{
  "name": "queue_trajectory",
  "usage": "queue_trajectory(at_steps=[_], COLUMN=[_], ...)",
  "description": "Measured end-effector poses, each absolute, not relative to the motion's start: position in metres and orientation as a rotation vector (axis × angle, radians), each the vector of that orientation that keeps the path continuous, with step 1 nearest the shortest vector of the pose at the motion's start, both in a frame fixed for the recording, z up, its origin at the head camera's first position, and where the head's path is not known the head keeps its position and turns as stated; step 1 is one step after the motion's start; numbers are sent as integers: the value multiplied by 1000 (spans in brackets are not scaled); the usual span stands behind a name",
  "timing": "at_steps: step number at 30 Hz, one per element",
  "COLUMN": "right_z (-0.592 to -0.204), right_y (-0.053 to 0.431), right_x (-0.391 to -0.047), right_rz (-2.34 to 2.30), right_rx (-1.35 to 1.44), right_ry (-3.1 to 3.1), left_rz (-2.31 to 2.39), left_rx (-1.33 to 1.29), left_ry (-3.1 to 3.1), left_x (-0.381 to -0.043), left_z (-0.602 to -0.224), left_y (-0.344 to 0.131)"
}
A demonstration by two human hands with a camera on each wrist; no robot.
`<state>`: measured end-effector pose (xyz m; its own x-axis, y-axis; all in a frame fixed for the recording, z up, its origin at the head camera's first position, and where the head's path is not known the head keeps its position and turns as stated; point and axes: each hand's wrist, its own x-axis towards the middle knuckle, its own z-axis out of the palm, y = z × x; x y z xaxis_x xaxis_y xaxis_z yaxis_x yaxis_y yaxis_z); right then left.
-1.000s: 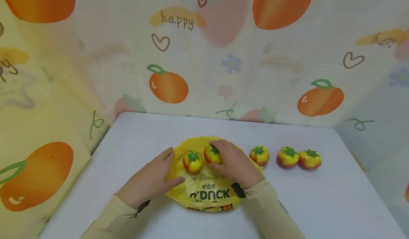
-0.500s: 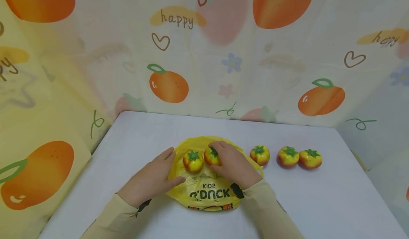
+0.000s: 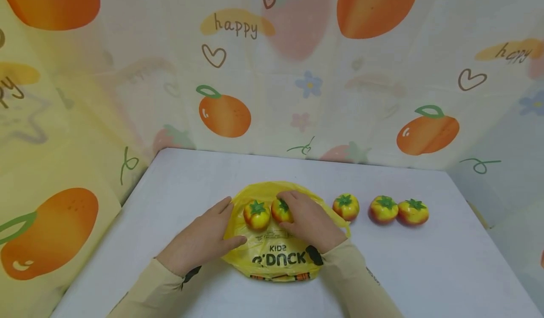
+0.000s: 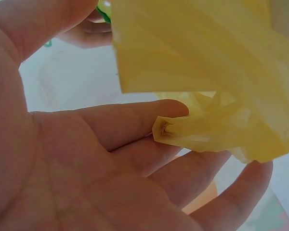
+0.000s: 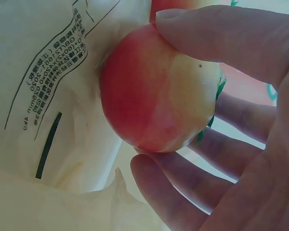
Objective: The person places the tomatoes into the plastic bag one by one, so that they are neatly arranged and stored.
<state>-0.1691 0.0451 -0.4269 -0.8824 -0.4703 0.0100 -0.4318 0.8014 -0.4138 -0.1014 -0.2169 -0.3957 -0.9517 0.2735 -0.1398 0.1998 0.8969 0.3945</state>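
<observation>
A yellow plastic bag (image 3: 282, 268) with black lettering lies flat on the table. On it sits a glossy yellow-red, tomato-like fruit (image 3: 257, 218) with a green leafy top. Just right of that, my right hand (image 3: 312, 221) holds a second such fruit (image 5: 154, 91), thumb on one side and fingers curled around the other. The bag's surface lies right beside the held fruit in the right wrist view. At the bag's left edge is my left hand (image 3: 199, 237), thumb spread and fingers nearly straight, fingertips touching the yellow film (image 4: 207, 130).
Three more fruits stand in a row to the right: one fruit (image 3: 346, 207) close by the bag, then a pair (image 3: 383, 210) side by side. The white table (image 3: 446, 270) ends at a fruit-patterned cloth (image 3: 276, 86) behind and at the sides.
My right hand has shifted very slightly down and left around the fruit. The left hand, the bag and the other fruits stay where they were.
</observation>
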Motion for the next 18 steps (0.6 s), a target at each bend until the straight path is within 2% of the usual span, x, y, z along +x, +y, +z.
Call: queue_trajectory(at_steps=[18], right_z=[-429], right_y=[46], right_x=[-169], right_rz=[-619], right_rx=[-721], right_ry=[2880], left_rz=[541], left_rx=[312], left_ry=[2859], left_x=[-101], left_z=[-396], left_y=[-215])
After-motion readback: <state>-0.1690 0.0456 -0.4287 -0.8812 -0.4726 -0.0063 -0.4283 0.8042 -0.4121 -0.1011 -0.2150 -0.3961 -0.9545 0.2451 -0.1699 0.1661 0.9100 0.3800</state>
